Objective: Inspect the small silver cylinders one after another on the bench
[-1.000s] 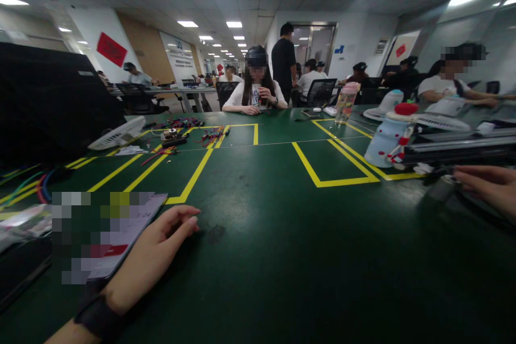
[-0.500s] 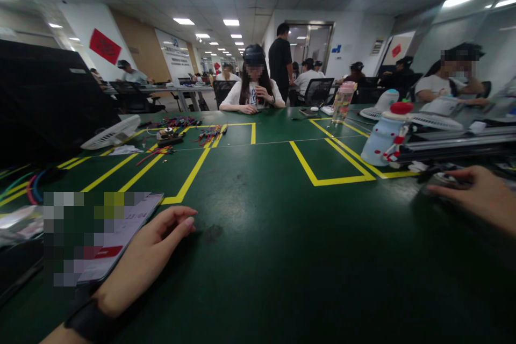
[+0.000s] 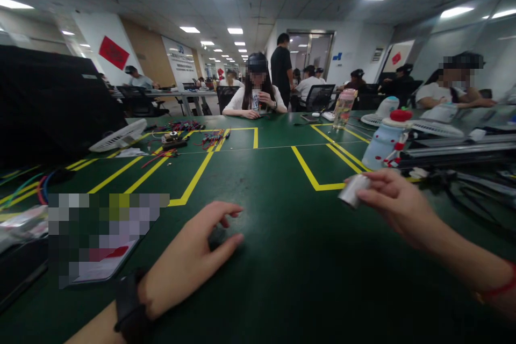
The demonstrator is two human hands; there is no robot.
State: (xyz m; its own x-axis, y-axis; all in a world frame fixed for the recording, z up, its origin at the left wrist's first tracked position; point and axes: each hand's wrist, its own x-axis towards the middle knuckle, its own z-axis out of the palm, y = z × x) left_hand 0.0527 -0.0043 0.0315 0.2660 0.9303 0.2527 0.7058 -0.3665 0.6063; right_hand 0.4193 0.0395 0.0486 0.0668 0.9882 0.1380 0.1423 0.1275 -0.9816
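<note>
A small silvery metal cylinder (image 3: 353, 191) is pinched between the thumb and fingers of my right hand (image 3: 401, 205). It is held tilted above the green table (image 3: 278, 258), and its exact kind cannot be told. Over the table's middle left, my left hand (image 3: 189, 255) has its thumb and fingers apart with nothing in them. A black band (image 3: 131, 301) wraps the left wrist. Left of that hand lies a phone (image 3: 116, 264) with its screen lit, partly blurred out.
Behind my right hand stand a light-blue bottle (image 3: 377, 145) with a red top and a pink-lidded clear bottle (image 3: 344, 110). Metal rails (image 3: 455, 153) and black cables lie at right. Wired parts (image 3: 171, 140) and a white fan (image 3: 119, 135) are at left. A person (image 3: 256, 91) sits opposite.
My right hand has moved left and inward from the table's right side, bringing the silvery cylinder with it. My left hand has shifted right and its fingers have spread.
</note>
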